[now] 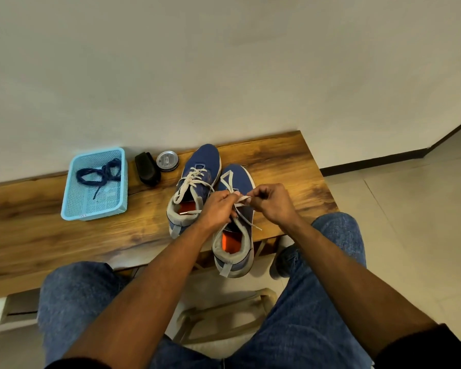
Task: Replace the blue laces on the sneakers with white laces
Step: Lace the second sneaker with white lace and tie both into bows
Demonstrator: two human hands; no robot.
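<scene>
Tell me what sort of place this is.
Probably a room in a home, perhaps an entryway: a wooden bench-like table against a plain white wall, a pale tiled floor with dark skirting, and a round silver polish tin beside blue sneakers.

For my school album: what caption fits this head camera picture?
Two hands thread a white lace into a blue sneaker.
</scene>
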